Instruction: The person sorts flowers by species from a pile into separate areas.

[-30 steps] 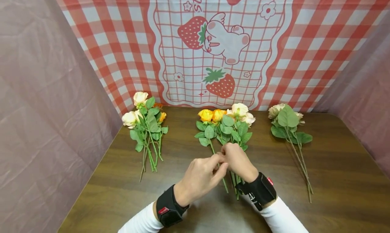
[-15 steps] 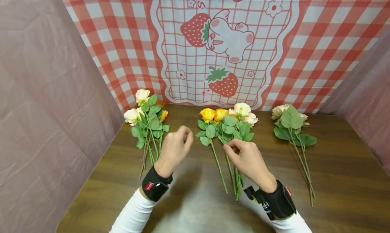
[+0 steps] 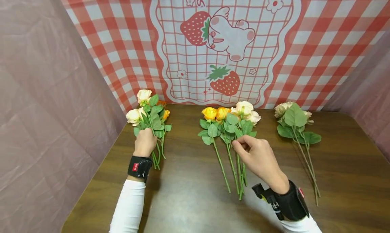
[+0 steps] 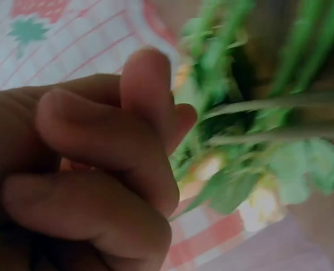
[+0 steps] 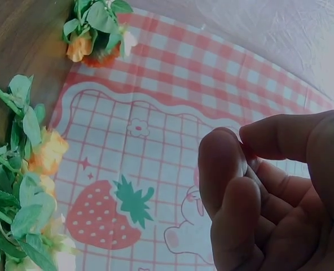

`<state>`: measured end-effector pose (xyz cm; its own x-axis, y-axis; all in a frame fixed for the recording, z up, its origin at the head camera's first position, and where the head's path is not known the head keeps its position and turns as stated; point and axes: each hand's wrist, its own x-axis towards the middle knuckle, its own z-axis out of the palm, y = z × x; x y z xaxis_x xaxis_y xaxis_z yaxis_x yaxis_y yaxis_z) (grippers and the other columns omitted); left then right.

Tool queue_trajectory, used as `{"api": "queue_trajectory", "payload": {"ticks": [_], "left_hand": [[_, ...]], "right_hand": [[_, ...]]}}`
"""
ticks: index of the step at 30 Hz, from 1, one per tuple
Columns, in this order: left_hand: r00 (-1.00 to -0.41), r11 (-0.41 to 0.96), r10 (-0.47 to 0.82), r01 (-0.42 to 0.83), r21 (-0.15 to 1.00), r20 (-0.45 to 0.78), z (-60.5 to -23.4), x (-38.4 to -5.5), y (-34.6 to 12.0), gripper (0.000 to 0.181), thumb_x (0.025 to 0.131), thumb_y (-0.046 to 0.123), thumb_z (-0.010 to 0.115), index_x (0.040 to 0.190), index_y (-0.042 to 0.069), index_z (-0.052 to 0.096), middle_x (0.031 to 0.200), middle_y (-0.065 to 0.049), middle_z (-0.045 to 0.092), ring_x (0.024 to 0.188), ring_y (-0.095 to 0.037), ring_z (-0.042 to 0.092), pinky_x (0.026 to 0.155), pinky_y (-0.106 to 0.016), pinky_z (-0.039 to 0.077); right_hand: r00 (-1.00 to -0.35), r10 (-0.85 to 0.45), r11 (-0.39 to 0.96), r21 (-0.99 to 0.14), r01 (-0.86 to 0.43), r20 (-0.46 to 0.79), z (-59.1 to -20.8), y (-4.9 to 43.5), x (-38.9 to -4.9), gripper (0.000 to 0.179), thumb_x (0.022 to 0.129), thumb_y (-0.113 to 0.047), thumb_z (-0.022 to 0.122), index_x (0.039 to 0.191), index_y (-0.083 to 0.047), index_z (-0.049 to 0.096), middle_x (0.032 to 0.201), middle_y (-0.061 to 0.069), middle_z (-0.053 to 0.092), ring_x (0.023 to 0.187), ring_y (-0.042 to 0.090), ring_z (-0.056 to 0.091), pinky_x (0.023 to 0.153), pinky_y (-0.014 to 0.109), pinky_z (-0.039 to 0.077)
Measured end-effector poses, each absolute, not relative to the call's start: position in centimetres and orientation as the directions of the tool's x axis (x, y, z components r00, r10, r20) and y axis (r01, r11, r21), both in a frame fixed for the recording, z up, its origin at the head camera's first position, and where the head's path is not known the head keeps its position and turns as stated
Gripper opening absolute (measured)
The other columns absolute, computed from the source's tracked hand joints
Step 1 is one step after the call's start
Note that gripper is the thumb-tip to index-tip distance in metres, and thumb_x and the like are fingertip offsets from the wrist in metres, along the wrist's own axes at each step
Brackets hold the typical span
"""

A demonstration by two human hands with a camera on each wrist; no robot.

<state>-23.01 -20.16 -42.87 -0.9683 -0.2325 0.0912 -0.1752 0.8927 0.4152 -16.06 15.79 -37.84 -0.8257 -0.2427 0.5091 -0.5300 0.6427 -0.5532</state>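
The left hand (image 3: 145, 142) has just swung from the middle flowers (image 3: 231, 129) over to the left bunch (image 3: 155, 119), down by its stems (image 4: 302, 101); whether it grips any, I can't tell. The right hand (image 3: 257, 156), loosely curled and holding nothing, hovers by the middle flowers on the desk (image 3: 186, 182). Work seems to be shifting leftward.

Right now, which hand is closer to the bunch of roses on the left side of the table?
The left hand. It is right at the left bunch, over its stems. The right hand is farther away, by the stems of the middle bunch.
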Motion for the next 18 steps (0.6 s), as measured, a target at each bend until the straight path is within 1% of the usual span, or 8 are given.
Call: {"api": "queue_trajectory", "payload": {"ticks": [2, 4, 11, 18], "left_hand": [[-0.971, 0.897, -0.233, -0.194, 0.397, 0.053, -43.7, -23.4, -20.4, 0.018, 0.086, 0.002, 0.055, 0.089, -0.011, 0.067, 0.094, -0.034, 0.066, 0.082, -0.046, 0.067, 0.064, -0.058, 0.053], [-0.971, 0.899, -0.236, -0.204, 0.387, 0.038, -44.4, -23.7, -20.6, 0.02, 0.085, 0.001, 0.054, 0.091, -0.013, 0.067, 0.095, -0.035, 0.066, 0.083, -0.048, 0.067, 0.064, -0.058, 0.053], [-0.967, 0.88, -0.252, -0.207, 0.427, 0.049, -45.5, -24.1, -20.8, 0.017, 0.083, 0.003, 0.057, 0.085, -0.012, 0.066, 0.091, -0.034, 0.066, 0.077, -0.044, 0.066, 0.06, -0.055, 0.052], [-0.97, 0.875, -0.222, -0.153, 0.46, 0.101, -45.5, -24.2, -20.8, 0.017, 0.082, 0.003, 0.059, 0.077, -0.011, 0.066, 0.084, -0.035, 0.066, 0.074, -0.045, 0.067, 0.064, -0.054, 0.053]], "right_hand": [[-0.829, -0.243, 0.645, -0.554, -0.526, 0.504, -37.9, 15.8, -16.1, 0.011, 0.092, -0.007, 0.067, 0.085, -0.013, 0.073, 0.065, -0.011, 0.059, 0.054, 0.002, 0.044, 0.053, 0.023, 0.038], [-0.831, -0.243, 0.647, -0.554, -0.523, 0.501, -37.9, 15.7, -16.0, 0.012, 0.092, -0.007, 0.067, 0.084, -0.014, 0.073, 0.065, -0.011, 0.059, 0.054, 0.002, 0.044, 0.053, 0.023, 0.038], [-0.842, -0.246, 0.652, -0.561, -0.51, 0.48, -37.9, 15.6, -16.0, 0.011, 0.092, -0.007, 0.067, 0.084, -0.013, 0.073, 0.065, -0.01, 0.058, 0.054, 0.003, 0.044, 0.054, 0.023, 0.038], [-0.865, -0.262, 0.663, -0.571, -0.484, 0.429, -38.1, 15.6, -15.9, 0.011, 0.094, -0.01, 0.066, 0.086, -0.012, 0.073, 0.064, -0.009, 0.056, 0.055, 0.005, 0.044, 0.055, 0.023, 0.037]]}}
